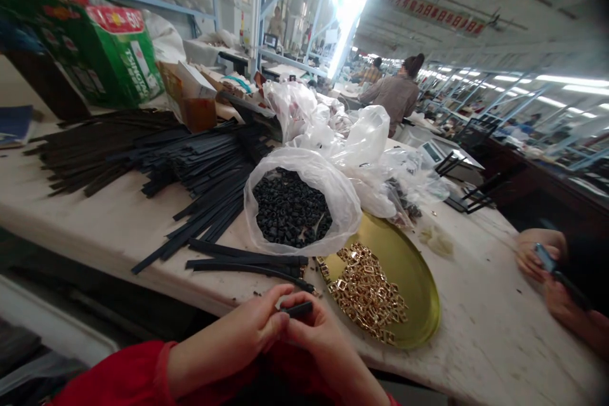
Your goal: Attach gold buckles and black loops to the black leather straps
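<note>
Close to the table's front edge, my left hand (264,325) and my right hand (318,333) meet with their fingers closed round a short visible stretch of black strap (299,309). The rest of that strap is hidden by my fingers. Just beyond them, a few finished-looking black straps (247,259) lie flat, with gold bits at their right ends. A white plastic bag (349,203) stands open behind, full of small black loops (290,206). To the right, a gold oval tray (421,285) carries a heap of small gold buckles (368,292).
Bundles of black strips (200,158) and dark brown strips (95,146) fan across the left. A green carton (104,51), an open cardboard box (190,95) and clear bags (366,133) stand behind. At right, another person's hands (547,266) hold a small object.
</note>
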